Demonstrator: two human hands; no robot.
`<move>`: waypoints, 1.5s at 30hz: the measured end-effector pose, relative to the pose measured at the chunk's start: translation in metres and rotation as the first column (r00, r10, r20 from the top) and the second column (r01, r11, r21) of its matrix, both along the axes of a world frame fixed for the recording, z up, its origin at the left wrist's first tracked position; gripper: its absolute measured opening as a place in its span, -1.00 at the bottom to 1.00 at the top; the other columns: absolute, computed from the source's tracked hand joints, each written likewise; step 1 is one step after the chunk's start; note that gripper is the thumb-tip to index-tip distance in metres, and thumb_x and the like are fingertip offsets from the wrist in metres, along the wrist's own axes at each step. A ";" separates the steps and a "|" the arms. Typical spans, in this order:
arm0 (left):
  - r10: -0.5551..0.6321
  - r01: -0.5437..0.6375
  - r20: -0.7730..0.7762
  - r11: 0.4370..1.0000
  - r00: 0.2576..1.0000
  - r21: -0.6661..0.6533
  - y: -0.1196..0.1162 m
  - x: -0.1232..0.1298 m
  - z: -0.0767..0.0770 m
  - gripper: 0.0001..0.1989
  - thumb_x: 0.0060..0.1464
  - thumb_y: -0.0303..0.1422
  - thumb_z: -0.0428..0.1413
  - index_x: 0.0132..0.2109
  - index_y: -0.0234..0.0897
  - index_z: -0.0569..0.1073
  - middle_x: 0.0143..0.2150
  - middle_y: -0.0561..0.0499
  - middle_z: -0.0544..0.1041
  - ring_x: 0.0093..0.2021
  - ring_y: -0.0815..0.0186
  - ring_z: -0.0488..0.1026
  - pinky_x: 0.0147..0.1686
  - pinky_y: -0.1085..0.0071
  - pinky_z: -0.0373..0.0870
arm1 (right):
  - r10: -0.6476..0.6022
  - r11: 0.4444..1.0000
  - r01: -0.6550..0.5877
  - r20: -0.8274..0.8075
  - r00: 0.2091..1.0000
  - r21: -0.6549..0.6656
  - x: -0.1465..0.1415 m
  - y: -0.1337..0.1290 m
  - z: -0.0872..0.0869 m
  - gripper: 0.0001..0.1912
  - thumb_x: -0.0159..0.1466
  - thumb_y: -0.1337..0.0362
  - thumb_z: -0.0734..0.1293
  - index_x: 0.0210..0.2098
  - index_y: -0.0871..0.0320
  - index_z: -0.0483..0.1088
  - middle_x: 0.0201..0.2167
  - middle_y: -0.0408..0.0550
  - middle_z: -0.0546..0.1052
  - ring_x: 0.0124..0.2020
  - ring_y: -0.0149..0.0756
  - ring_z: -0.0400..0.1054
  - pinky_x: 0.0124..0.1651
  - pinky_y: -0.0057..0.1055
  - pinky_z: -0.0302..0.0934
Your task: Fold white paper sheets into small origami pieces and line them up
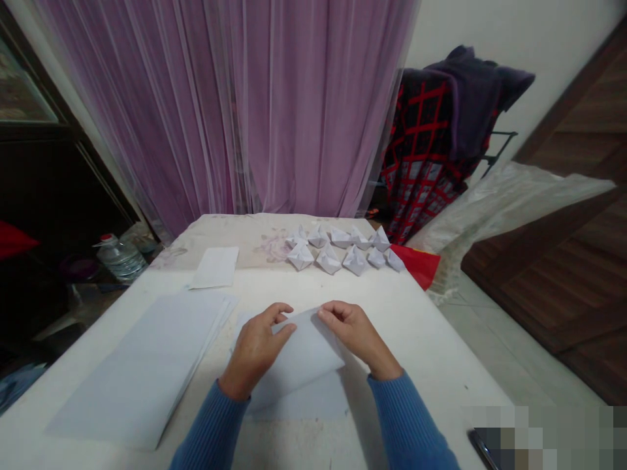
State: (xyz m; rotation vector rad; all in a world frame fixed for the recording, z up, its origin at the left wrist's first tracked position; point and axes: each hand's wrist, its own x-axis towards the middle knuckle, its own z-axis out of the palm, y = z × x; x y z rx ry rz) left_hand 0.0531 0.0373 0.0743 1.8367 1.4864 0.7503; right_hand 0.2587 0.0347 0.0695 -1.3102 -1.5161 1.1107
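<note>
Holding white paper sheet low over mid worktop, btwn both hands. W/ R hand, pinching far R corner: thumb on top, fingers behind, grip closed right down on paper. W/ L hand, showing thumb & index parted, grip approx. half open at sheet's far L side; can't tell if pressing on paper or just above it.

Re position: lying just R of L grip, & to L and nr side of R grip. Can't fully tell long axis w/ L hand covering one end; can see longest visible edge, the nr one, running from by L wrist across to R & slightly away from body. Sitting closest to R grip, being in its pinch; facing L grip's gap along far edge, only a short way off.

Underneath, see more white paper flat on worktop; poss. lower layer of same sheet, can't tell. Over to L, see stack of large white sheets, w/ smaller white paper beyond. At far R, well apart from hands, see two rows of origami boats.
</note>
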 end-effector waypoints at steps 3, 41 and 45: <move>0.005 -0.005 -0.010 1.000 1.000 0.000 -0.002 0.000 0.002 -0.71 0.04 -0.21 0.07 -0.08 -0.14 0.46 -0.31 0.13 0.55 -0.32 0.33 0.49 -0.30 0.46 0.30 | -0.018 1.000 0.018 -0.030 0.999 -0.009 -0.004 -0.001 0.000 -0.63 0.09 -0.04 0.36 -0.49 0.18 0.42 -0.58 -0.21 0.32 -0.52 -0.43 0.13 -0.47 -0.49 0.01; -0.081 0.082 -0.012 0.994 0.997 0.077 -0.016 0.004 0.024 -0.70 0.14 -0.13 0.01 -0.35 -0.19 0.53 -0.36 0.11 0.58 -0.30 0.31 0.47 -0.29 0.48 0.28 | -0.053 0.998 0.049 -0.133 0.990 -0.035 -0.007 -0.010 0.017 -0.60 0.09 -0.08 0.35 -0.49 0.16 0.39 -0.58 -0.20 0.31 -0.56 -0.44 0.12 -0.52 -0.50 0.00; -0.081 0.082 -0.007 0.993 0.997 0.082 -0.017 0.004 0.026 -0.71 0.14 -0.14 0.01 -0.35 -0.18 0.53 -0.36 0.12 0.57 -0.30 0.32 0.47 -0.29 0.49 0.28 | -0.054 0.998 0.051 -0.123 0.991 -0.029 -0.006 -0.011 0.017 -0.60 0.10 -0.09 0.35 -0.50 0.15 0.38 -0.59 -0.20 0.31 -0.55 -0.44 0.12 -0.52 -0.51 0.00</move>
